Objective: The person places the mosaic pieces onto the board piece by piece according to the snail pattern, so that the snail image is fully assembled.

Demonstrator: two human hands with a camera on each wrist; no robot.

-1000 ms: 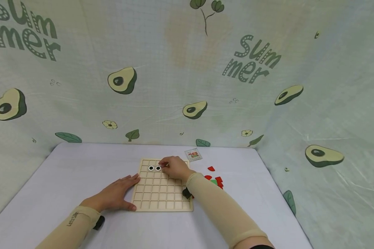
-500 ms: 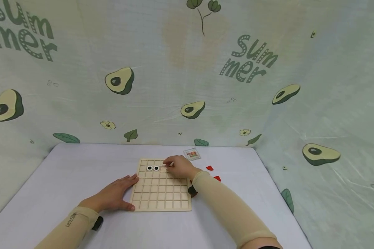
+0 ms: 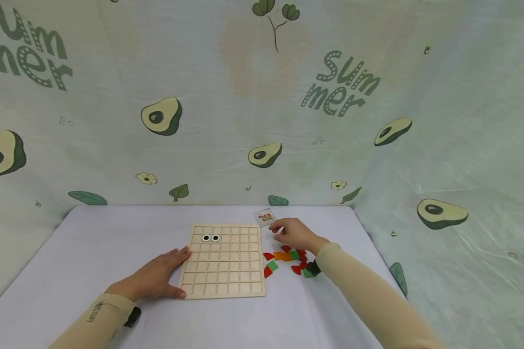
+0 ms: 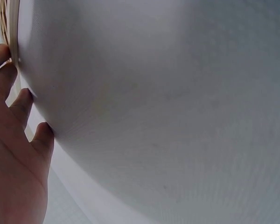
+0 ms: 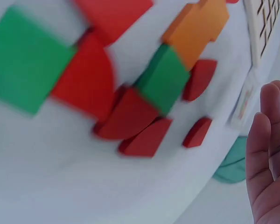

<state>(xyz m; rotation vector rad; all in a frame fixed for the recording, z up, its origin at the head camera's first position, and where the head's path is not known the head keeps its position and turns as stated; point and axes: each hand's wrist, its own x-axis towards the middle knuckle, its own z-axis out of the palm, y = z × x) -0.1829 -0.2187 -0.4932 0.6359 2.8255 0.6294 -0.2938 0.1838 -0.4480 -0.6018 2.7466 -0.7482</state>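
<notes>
A wooden grid board [image 3: 229, 278] lies flat on the white table, with two white eye tiles [image 3: 216, 238] side by side in its upper left part. My left hand [image 3: 150, 275] rests spread at the board's left edge, fingertips at the rim; the left wrist view shows that hand [image 4: 16, 135] with its fingers on the rim. To the right of the board, my right hand [image 3: 298, 234] hovers just beyond a scatter of pieces. Its fingers [image 5: 258, 154] look loosely bent and hold nothing visible. Red quarter-round pieces [image 5: 133, 114], green squares [image 5: 25, 60] and orange pieces [image 5: 196, 30] lie below it.
A small picture card [image 3: 264, 217] lies behind the board, close to the right hand's fingertips. A printed cloth wall [image 3: 214, 121] rises behind the table [image 3: 113, 232] and at its sides. Some pieces sit right at the board's right edge.
My right hand has moved from the board's top area rightward, over beyond the loose pieces, uncovering the board's right side. The left hand keeps its place; the view has shifted slightly.
</notes>
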